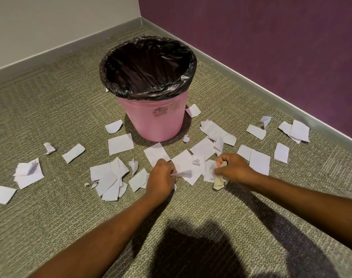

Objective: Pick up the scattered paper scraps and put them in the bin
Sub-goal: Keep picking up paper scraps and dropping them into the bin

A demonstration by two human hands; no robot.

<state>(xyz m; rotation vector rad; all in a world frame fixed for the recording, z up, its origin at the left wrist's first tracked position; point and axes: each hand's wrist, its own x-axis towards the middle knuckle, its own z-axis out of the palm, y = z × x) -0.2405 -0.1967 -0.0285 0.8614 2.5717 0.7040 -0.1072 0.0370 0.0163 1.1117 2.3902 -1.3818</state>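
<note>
A pink bin [153, 119] with a black liner [148, 67] stands upright on the carpet in the corner. Several white paper scraps [120, 143] lie scattered on the floor around its front and sides. My left hand [161, 177] is closed on a white scrap [184, 173] just in front of the bin. My right hand [234, 167] grips a crumpled beige and white wad of paper [219, 182]. Both hands rest low, on the pile of scraps in the middle.
A grey-green carpet [70, 207] covers the floor. A purple wall [271, 47] runs along the right and a pale wall [50, 23] along the back left, both with grey skirting. My shadow falls on the carpet near the bottom edge.
</note>
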